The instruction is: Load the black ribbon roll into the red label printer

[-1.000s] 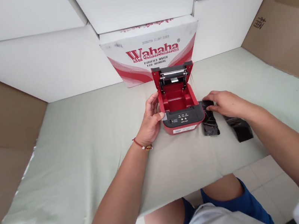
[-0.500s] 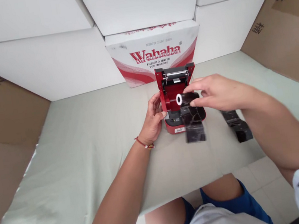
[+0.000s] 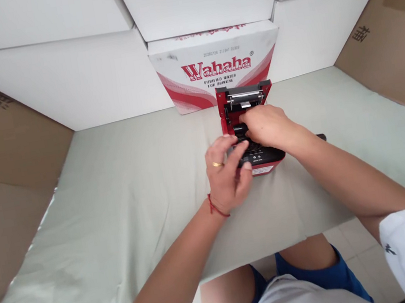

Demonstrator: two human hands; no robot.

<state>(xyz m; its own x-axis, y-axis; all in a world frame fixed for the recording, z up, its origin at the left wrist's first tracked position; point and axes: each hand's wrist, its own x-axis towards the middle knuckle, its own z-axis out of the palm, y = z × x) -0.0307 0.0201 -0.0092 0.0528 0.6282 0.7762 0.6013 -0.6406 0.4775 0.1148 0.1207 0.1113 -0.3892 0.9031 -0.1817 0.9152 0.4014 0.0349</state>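
A red and black label printer (image 3: 269,155) stands on the cloth with its lid raised. The black film roll (image 3: 239,129) is down inside its open bay, mostly covered by fingers. Reaching in from the right, my right hand (image 3: 268,123) has its fingers closed about the roll, the tips partly hidden. My left hand (image 3: 228,172) is at the printer's front left. Its fingers are apart and bent over the bay's edge, the index fingertip close to the black film there. Whether the left fingertips press on the film is hard to see.
Pale green cloth (image 3: 145,181) covers the table. Behind the printer stands a Wahaha water carton (image 3: 192,89), with large white boxes (image 3: 98,76) stacked about it. Brown cartons (image 3: 10,151) flank both sides. A dark strip (image 3: 322,137) shows beyond my right forearm.
My right hand has lowered the black film roll into the printer's bay. My left hand has left the printer's left side and come over its front. The hanging film end is now out of sight.
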